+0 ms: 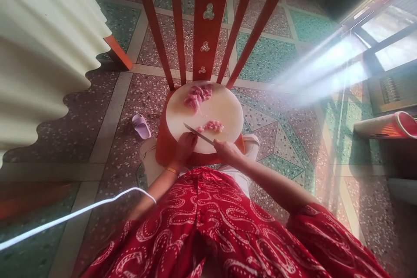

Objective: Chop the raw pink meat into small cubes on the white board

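Observation:
A round white cutting board (224, 110) lies on the seat of an orange wooden chair (208, 21). A larger heap of raw pink meat (197, 95) sits at the board's far side, and a smaller pile of cut pieces (212, 126) lies near the front. My right hand (228, 151) grips a knife (197, 133) whose blade points left, just in front of the small pile. My left hand (185, 147) rests curled at the board's near edge, under the blade tip; whether it holds anything is unclear.
A pink slipper (141, 126) lies on the patterned terrazzo floor left of the chair. A cream corrugated sheet (42, 52) fills the left side. A white cable (74, 214) crosses the lower left. A rolled mat (387, 126) lies at the right under a bright window.

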`<state>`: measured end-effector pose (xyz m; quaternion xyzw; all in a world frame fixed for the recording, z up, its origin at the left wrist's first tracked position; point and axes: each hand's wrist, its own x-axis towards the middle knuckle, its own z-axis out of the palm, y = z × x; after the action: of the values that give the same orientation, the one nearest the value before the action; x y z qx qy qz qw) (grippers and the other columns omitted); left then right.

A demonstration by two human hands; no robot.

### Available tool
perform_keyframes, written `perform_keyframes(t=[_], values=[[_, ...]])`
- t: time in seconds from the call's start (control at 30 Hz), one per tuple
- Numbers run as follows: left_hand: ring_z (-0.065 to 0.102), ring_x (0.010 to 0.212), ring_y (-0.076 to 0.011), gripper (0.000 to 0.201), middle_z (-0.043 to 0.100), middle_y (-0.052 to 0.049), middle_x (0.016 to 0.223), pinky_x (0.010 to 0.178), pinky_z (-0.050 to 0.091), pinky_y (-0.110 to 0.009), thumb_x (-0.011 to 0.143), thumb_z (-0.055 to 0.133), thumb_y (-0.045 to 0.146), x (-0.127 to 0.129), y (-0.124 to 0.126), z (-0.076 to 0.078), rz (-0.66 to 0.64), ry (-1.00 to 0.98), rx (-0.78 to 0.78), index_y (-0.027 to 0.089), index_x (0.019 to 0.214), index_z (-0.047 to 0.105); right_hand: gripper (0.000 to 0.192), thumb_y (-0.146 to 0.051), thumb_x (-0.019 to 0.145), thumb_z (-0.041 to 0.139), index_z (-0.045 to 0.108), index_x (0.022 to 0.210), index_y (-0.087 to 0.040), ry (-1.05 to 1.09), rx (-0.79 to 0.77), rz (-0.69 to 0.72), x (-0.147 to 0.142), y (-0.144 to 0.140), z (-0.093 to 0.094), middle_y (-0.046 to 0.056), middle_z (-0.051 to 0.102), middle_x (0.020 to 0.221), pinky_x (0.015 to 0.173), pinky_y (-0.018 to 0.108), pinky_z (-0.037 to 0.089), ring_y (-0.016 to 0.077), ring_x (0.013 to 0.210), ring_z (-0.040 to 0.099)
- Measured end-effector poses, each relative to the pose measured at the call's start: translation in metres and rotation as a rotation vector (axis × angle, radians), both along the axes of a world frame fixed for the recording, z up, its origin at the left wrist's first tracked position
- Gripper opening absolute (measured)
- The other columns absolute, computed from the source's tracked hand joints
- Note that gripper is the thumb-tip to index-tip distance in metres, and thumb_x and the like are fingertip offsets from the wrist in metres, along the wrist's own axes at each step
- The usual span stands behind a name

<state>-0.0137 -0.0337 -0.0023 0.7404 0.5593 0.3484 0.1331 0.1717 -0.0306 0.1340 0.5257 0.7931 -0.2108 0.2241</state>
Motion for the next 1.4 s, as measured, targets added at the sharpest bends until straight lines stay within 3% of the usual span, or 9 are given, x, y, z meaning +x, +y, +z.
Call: perform_keyframes(t=[0.13, 0.33, 0.5, 0.63, 0.77, 0.93, 1.13, 1.27, 1.4], values=[[0.056, 0.088, -0.0207, 0.017, 0.063, -0.007, 0.089, 0.081, 0.048, -0.038, 0.091, 0.043, 0.025, 0.0, 0.0, 0.0, -0.004, -0.012, 0.026, 0.019, 0.094, 0.059, 0.026, -0.019, 0.091, 0.035, 0.044, 0.116, -0.017, -0.007, -0.032, 0.001, -0.022, 0.01, -0.008, 0.009, 0.066, 0.085, 0.062, 0.025, 0.045, 0.0194, 0.077, 0.064], [0.057, 0.088, -0.0209, 0.014, 0.063, -0.007, 0.09, 0.081, 0.048, -0.038, 0.089, 0.047, 0.024, -0.003, 0.001, -0.005, -0.04, 0.008, 0.041, 0.019, 0.092, 0.06, 0.046, -0.012, 0.09, 0.031, 0.024, 0.135, -0.011, 0.095, 0.045, 0.047, -0.052, 0.026, -0.028, 0.015, 0.064, 0.1, 0.07, 0.027, 0.047, 0.0201, 0.091, 0.063], [0.056, 0.087, -0.0203, 0.017, 0.062, -0.007, 0.088, 0.079, 0.048, -0.036, 0.09, 0.044, 0.023, -0.003, 0.002, -0.006, -0.014, -0.002, 0.049, 0.018, 0.091, 0.06, 0.03, -0.021, 0.091, 0.036, 0.042, 0.12, -0.017, -0.002, -0.006, 0.014, -0.009, 0.012, -0.024, 0.01, 0.066, 0.089, 0.066, 0.028, 0.047, 0.0218, 0.081, 0.066], [0.055, 0.087, -0.0212, 0.016, 0.061, -0.008, 0.092, 0.08, 0.047, -0.036, 0.088, 0.046, 0.023, -0.004, 0.001, 0.0, -0.048, 0.073, 0.038, 0.018, 0.093, 0.06, 0.033, -0.016, 0.09, 0.034, 0.041, 0.122, -0.018, -0.07, 0.081, -0.077, 0.024, 0.014, -0.016, 0.01, 0.067, 0.09, 0.065, 0.027, 0.046, 0.0221, 0.082, 0.066], [0.055, 0.084, -0.0224, 0.018, 0.06, -0.008, 0.088, 0.076, 0.047, -0.037, 0.085, 0.046, 0.017, -0.01, 0.004, 0.007, -0.043, 0.141, -0.015, 0.019, 0.096, 0.06, 0.035, -0.015, 0.09, 0.037, 0.039, 0.125, -0.018, -0.031, 0.1, -0.085, 0.021, 0.018, -0.017, 0.01, 0.067, 0.092, 0.064, 0.025, 0.044, 0.0205, 0.082, 0.065], [0.058, 0.088, -0.0204, 0.026, 0.063, -0.009, 0.094, 0.079, 0.047, -0.035, 0.083, 0.044, 0.01, -0.006, 0.026, 0.016, 0.08, -0.029, 0.041, 0.016, 0.107, 0.054, 0.031, -0.017, 0.089, 0.039, 0.044, 0.12, -0.017, 0.046, 0.067, -0.156, 0.017, 0.016, -0.026, 0.01, 0.067, 0.093, 0.063, 0.023, 0.043, 0.0196, 0.085, 0.065], [0.057, 0.087, -0.0218, 0.017, 0.064, -0.008, 0.091, 0.079, 0.047, -0.037, 0.089, 0.045, 0.02, 0.016, 0.028, 0.02, -0.12, 0.123, 0.03, 0.017, 0.096, 0.059, 0.033, -0.015, 0.087, 0.039, 0.045, 0.119, -0.018, 0.02, 0.094, -0.202, 0.031, 0.016, -0.017, 0.009, 0.068, 0.089, 0.06, 0.024, 0.042, 0.0205, 0.078, 0.065], [0.056, 0.094, -0.0195, 0.021, 0.064, -0.008, 0.099, 0.085, 0.046, -0.036, 0.092, 0.04, 0.022, 0.017, 0.019, 0.016, -0.085, 0.035, 0.022, 0.017, 0.1, 0.059, 0.034, -0.016, 0.087, 0.039, 0.042, 0.121, -0.017, 0.004, 0.11, -0.167, 0.024, 0.011, -0.01, 0.008, 0.067, 0.083, 0.057, 0.025, 0.042, 0.0207, 0.072, 0.065], [0.056, 0.087, -0.0198, 0.022, 0.065, -0.007, 0.09, 0.08, 0.046, -0.036, 0.092, 0.04, 0.023, 0.015, 0.022, 0.014, -0.104, 0.086, -0.021, 0.017, 0.093, 0.061, 0.024, -0.02, 0.091, 0.035, 0.043, 0.114, -0.018, 0.024, 0.092, -0.158, 0.011, 0.007, -0.007, 0.008, 0.066, 0.081, 0.056, 0.023, 0.041, 0.0185, 0.07, 0.064]])
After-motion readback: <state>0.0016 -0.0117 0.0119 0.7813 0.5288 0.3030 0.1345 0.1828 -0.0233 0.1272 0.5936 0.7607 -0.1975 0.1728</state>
